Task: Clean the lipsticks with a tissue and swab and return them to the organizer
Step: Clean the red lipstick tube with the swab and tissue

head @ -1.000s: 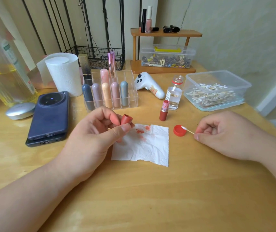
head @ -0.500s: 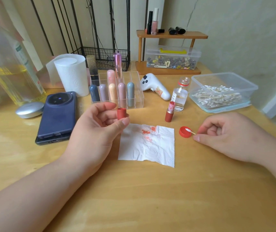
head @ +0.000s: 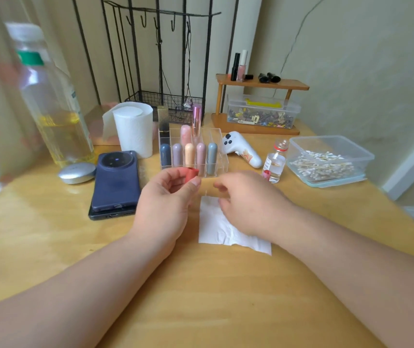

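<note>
The left hand (head: 165,197) pinches a red lipstick cap (head: 191,175) between thumb and curled fingers, holding it just in front of the clear organizer (head: 219,156). The right hand (head: 246,204) hangs close beside the left one, in front of the organizer's right half, with a narrow gap between the two. Its fingers curl inward, but blur hides whether they pinch anything.

The cap is a short, smooth, matte cylinder. The organizer is a glossy see-through box split into square cells. Five round-topped matte tubes (head: 189,156) in blue-grey, lilac, peach, pink and grey stand upright in its front row.

In front of the organizer, partly under the right hand, lies a thin white tissue (head: 213,229), squarish and creased. Just right of the organizer, a small red lipstick base (head: 266,175), half hidden by the right hand, stands close against a small glass bottle (head: 275,164) of clear liquid. Farther right of the organizer sits a clear plastic tub (head: 298,144) holding a heap of cotton swabs (head: 324,164).
</note>
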A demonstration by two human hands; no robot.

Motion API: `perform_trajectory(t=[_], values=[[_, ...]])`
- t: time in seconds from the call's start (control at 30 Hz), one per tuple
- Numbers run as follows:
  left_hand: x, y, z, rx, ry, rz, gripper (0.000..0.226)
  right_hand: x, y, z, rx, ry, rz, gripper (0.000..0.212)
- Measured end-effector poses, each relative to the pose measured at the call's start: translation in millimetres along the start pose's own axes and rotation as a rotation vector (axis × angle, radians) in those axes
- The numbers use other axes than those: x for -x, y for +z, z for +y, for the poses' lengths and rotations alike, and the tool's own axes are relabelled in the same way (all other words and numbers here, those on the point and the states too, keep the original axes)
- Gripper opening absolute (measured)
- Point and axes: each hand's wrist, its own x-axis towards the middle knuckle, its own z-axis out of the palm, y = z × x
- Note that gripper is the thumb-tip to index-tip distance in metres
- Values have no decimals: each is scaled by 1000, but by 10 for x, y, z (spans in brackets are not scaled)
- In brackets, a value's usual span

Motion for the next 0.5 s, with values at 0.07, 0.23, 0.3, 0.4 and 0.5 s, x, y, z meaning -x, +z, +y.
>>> perform_trajectory(t=[0.07, 0.23, 0.3, 0.4, 0.5], values=[[4, -18, 16, -21, -7, 5, 10, -174, -39, -94, 78, 96, -96, 22], [5, -39, 52, -93, -43, -11, 8, -434, -75, -216, 109, 250, -332, 29], [17, -33, 73, -103, -54, -56, 6, -463, -53, -182, 50, 244, -341, 28], [23, -46, 92, -116, -59, -151, 7, -380, -117, -115, -178, 203, -253, 33], [13, -58, 103, -49, -94, -347, 11, -173, -303, -58, -462, 121, -186, 43]])
